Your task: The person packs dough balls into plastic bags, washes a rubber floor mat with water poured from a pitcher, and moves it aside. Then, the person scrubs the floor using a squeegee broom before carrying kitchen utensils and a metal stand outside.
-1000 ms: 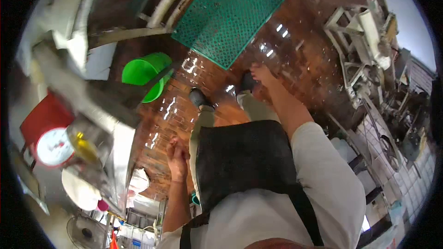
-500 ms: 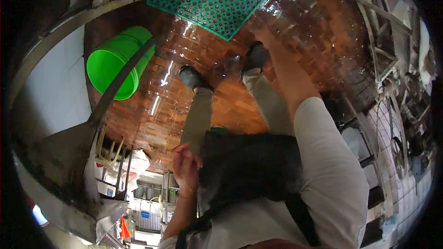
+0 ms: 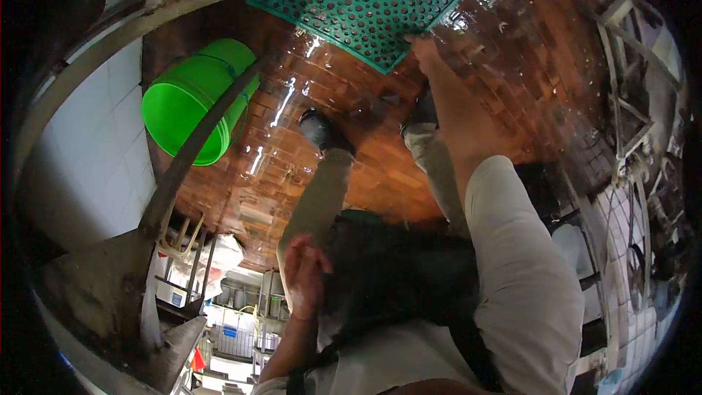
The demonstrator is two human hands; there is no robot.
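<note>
At the near edge of a green rubber mat (image 3: 344, 11) with round holes, close to its corner, my right hand (image 3: 423, 50) reaches down with its fingers closed on the rim. The fingertips are small and partly hidden there. My left hand (image 3: 303, 271) hangs in front of the black apron (image 3: 398, 271) beside my leg, holding nothing, its fingers loosely bent and apart. The mat lies on a wet red-brown brick floor (image 3: 292, 88).
A bright green bucket (image 3: 186, 102) lies on its side at the left, behind a metal bar (image 3: 197, 132). Metal frames (image 3: 629, 95) stand along the right side. Shelves and a white bag (image 3: 223, 256) are at the lower left. My shoes (image 3: 325, 132) stand on the wet bricks.
My right hand has moved from above the floor beside the mat onto its edge. My left hand has shifted slightly down and right. The whole view has moved a little.
</note>
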